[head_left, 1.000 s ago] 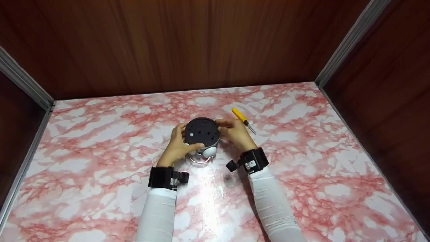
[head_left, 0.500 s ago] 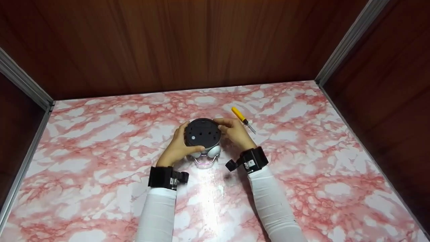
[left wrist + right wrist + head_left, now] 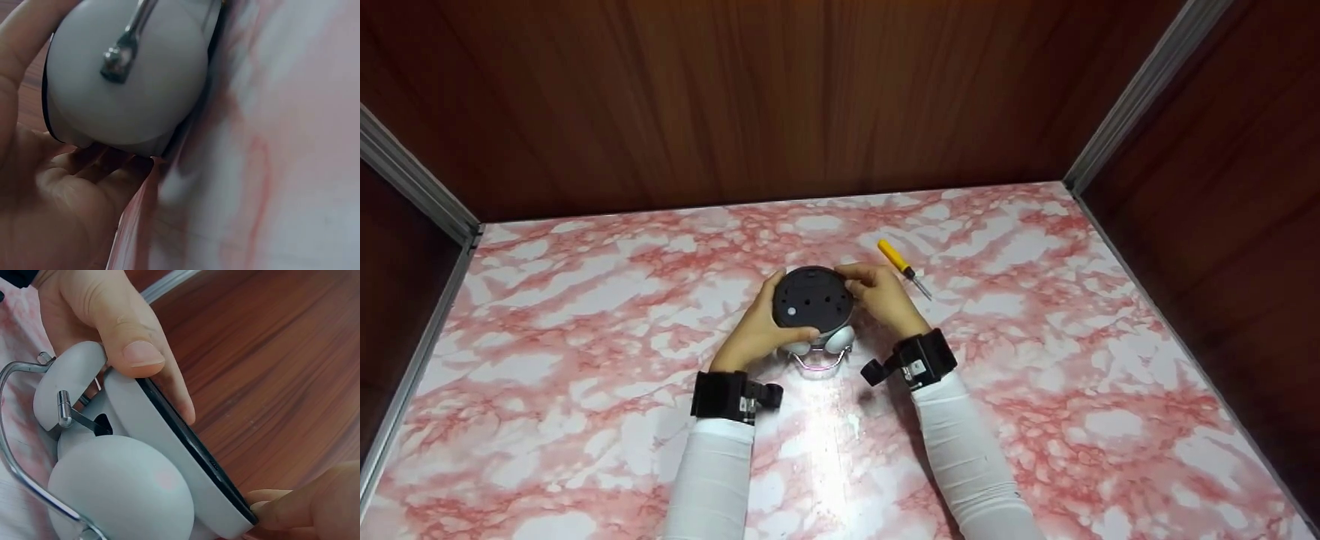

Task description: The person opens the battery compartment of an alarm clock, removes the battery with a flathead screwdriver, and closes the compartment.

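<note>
A white twin-bell alarm clock (image 3: 813, 300) is held with its black back facing up toward the head camera. Its bells and metal handle point toward the person. My left hand (image 3: 756, 330) grips the clock from the left, the thumb lying across the back's lower edge near the bells. At the right edge, my right hand (image 3: 881, 296) pinches the rim between thumb and fingertips. Close up in the left wrist view is one rounded bell (image 3: 126, 95) with the handle's end fixed to it. The right wrist view shows the hammer (image 3: 65, 409) between both bells.
A screwdriver (image 3: 894, 256) with a yellow handle lies on the table just beyond the right hand. The pink-and-white marbled table (image 3: 585, 315) is bounded by dark wood panels (image 3: 780, 105) at the back and sides.
The clock has turned slightly, its bells and handle swinging a little to the right and toward the person. Both hands keep hold of it, and the screwdriver has stayed put.
</note>
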`<state>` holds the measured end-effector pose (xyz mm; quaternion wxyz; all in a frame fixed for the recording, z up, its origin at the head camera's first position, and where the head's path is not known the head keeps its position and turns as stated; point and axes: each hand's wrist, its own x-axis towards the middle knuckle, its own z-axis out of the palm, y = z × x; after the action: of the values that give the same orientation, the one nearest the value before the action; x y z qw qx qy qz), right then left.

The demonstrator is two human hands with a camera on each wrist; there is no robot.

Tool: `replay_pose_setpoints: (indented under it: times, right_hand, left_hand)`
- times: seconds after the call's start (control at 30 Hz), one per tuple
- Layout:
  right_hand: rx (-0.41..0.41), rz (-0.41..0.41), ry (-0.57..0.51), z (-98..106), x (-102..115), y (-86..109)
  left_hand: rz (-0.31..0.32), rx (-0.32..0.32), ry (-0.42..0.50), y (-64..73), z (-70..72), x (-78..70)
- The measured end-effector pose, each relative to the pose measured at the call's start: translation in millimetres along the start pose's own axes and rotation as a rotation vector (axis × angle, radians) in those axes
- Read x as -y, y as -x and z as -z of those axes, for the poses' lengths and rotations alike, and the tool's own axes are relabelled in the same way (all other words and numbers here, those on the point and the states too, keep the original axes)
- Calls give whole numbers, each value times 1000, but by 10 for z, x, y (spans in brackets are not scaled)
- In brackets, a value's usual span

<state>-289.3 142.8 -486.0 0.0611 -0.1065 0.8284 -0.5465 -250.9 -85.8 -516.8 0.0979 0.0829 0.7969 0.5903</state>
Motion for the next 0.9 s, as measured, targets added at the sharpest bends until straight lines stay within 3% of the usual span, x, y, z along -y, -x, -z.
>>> replay_pose_setpoints:
  times: [0.37, 0.63, 0.9]
  right_hand:
    - [44, 192, 161, -102, 8, -17]
    - [25, 385, 381, -218, -1, -20]
    - [22, 424, 487, -313, -4, -18]
  left_hand:
    - [-25, -3, -6, 9, 22, -10]
    - [-33, 14, 12, 0, 19, -5]
    - [-41, 22, 17, -14, 9, 5]
